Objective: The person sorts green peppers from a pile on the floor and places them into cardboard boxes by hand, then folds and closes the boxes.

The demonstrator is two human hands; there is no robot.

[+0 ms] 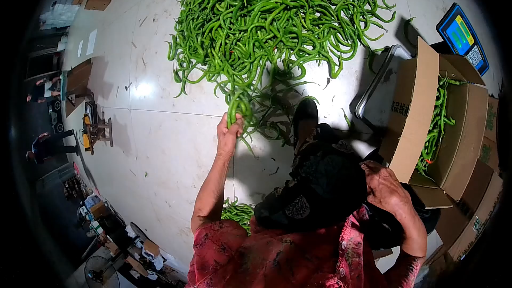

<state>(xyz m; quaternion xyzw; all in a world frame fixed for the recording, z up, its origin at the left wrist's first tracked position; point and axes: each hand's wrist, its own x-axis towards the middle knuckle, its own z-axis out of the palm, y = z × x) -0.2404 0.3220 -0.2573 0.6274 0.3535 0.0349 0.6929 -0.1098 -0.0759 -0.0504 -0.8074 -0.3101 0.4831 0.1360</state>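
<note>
- Red patterned shirt (288, 258) closest.
- Left hand (229, 132) grasping a bunch of green peppers (241, 104) at the near edge of the pepper pile (272, 26) on the floor (165, 149).
- Right hand (385, 188) beside dark clothing (330, 181); cannot tell whether it holds anything.
- Open carton (415, 101) at right, peppers inside.

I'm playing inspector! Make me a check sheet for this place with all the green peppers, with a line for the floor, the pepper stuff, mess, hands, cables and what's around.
Surface: pale tiled floor, marked with dirt.
Job's things: large pile of green peppers; open cardboard box with more inside.
Clutter: small scraps scattered on the floor.
Grippers: bare hands; left hand grasps some peppers at the pile's near edge; right hand is near the box, its fingers partly hidden.
Cables: nothing seen.
Surroundings: lit digital display behind the box; fan and people off to the left.
</note>
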